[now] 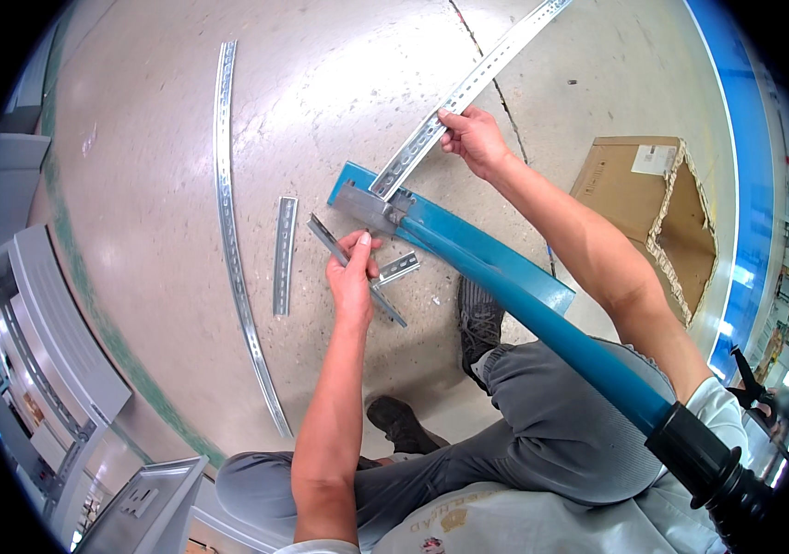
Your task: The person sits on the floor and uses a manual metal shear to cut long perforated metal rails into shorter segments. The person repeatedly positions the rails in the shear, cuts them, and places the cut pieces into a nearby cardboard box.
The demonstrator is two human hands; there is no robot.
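Observation:
My right hand (479, 143) pinches the edge of a long slotted metal DIN rail (496, 66), which slants away to the far right. Its near end meets the steel head of a teal lever cutter (478, 245). Just in front of that head, my left hand (352, 272) is closed around a short piece of rail (324, 237), seen nearly edge-on. Beside the left fingers shows another short slotted piece (401, 268), partly hidden by the hand. The cutter's long lever, with a black grip (704, 452), slopes back beside my right thigh.
On the floor to the left lie a short slotted rail (285, 257) and a long rail (226, 175). An open cardboard box (621, 175) stands at the right, its edge torn. Grey cabinet panels (71, 323) line the left side. My shoes are close to the cutter.

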